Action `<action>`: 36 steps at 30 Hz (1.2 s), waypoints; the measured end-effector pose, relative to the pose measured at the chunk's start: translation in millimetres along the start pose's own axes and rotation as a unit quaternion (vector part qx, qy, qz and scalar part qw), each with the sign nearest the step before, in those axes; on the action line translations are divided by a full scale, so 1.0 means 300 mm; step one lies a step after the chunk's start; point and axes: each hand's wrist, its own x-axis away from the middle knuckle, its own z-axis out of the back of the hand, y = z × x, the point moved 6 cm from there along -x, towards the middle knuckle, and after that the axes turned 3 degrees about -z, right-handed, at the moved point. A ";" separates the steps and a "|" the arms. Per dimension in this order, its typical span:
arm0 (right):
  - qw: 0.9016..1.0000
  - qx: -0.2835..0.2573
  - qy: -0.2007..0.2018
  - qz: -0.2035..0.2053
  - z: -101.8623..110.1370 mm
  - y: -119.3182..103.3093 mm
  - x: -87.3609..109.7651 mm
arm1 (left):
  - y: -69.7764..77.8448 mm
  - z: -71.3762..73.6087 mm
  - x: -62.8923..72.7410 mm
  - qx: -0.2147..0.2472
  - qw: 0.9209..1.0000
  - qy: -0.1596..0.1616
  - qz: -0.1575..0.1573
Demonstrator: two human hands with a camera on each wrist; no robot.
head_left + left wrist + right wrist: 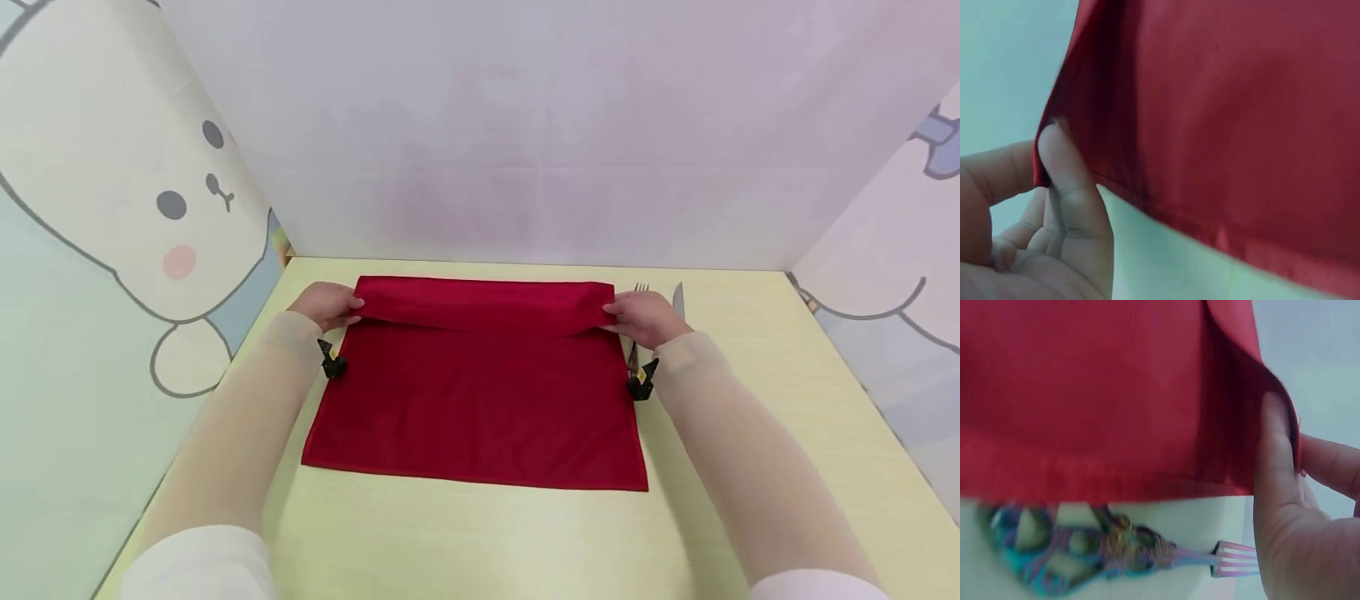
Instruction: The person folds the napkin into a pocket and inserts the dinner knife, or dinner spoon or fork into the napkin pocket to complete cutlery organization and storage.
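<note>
See red cloth (pixel 472 408) laid flat on the surface (pixel 465 542), just short of the far edge, closer to the left edge than the right. Has its far strip doubled over toward the near side, free hem apparently raised a little, judging by the dark line beneath. Pinching the flap's left corner with left grip (pixel 326 306), thumb against fingers; pinching the right corner with right grip (pixel 645 319), same way.

Looks thin, light, soft; should sag or ripple between holds, so best kept gently taut. Shows faint sheen, so may slide slightly over itself. Probably not fragile, just prone to creasing. Best to take hold at both hem corners, thumb on one face, fingers on the other; avoid a lone mid-hem hold, likely to droop at the ends.

Mind fork (pixel 1117 542) just beside the cloth's right edge, and knife (pixel 678 300) farther toward the surface's right edge; could snag fabric on the tines if lowered carelessly.
</note>
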 end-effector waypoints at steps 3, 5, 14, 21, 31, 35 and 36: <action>0.999 -0.042 -0.004 -0.006 0.001 0.007 0.034 | 0.000 0.013 0.041 -0.021 1.000 -0.019 -0.007; 0.999 -0.040 -0.006 -0.004 0.001 0.011 0.057 | -0.002 0.022 0.071 -0.033 0.999 -0.029 -0.010; 0.997 -0.079 -0.010 -0.001 -0.050 0.050 0.167 | -0.028 0.042 0.221 -0.071 0.995 -0.058 -0.026; 0.999 -0.035 -0.029 -0.003 -0.080 0.084 0.259 | -0.086 0.029 0.324 -0.084 0.993 -0.077 -0.029; 0.997 -0.038 -0.061 -0.015 -0.110 0.180 0.366 | -0.199 0.014 0.436 -0.105 0.991 -0.074 -0.033; 0.996 -0.031 -0.081 -0.021 -0.119 0.209 0.390 | -0.233 0.014 0.484 -0.129 0.989 -0.062 -0.035; 0.996 -0.029 -0.085 -0.020 -0.120 0.213 0.394 | -0.241 0.014 0.495 -0.134 0.989 -0.059 -0.037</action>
